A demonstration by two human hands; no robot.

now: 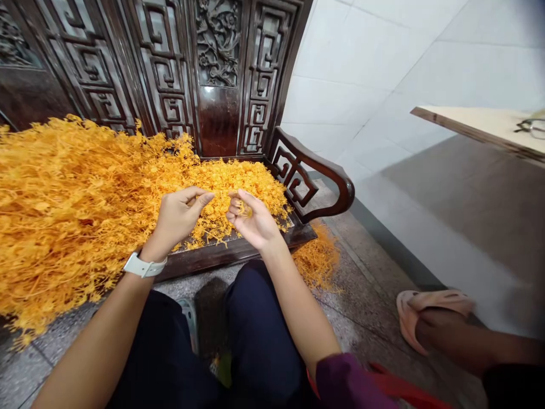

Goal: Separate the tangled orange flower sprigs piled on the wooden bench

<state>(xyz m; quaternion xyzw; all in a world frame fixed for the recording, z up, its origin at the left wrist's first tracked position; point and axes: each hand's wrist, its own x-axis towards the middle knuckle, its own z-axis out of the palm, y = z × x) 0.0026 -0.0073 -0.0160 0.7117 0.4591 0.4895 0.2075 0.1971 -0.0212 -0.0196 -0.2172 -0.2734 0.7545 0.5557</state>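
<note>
My left hand (181,215), with a pale watch (145,266) at the wrist, pinches one end of a thin yellow stem between thumb and fingertips. Just to its right, my right hand (255,220) has curled fingers closed on the other part of this yellow artificial flower sprig (242,209). The stem stretches between both hands, and part of it is hidden by the fingers. Under and behind the hands lies a heap of short yellow flower pieces (255,176) on a dark wooden bench (200,260). A much bigger pile of branching yellow sprigs (76,210) spreads to the left.
The bench's carved backrest (219,122) rises behind, with a curved armrest (336,182) at right. Loose yellow bits (317,258) lie on the floor beside the bench. Another person's sandalled foot (430,318) is at lower right. A board (477,128) holding glasses (532,127) juts in above.
</note>
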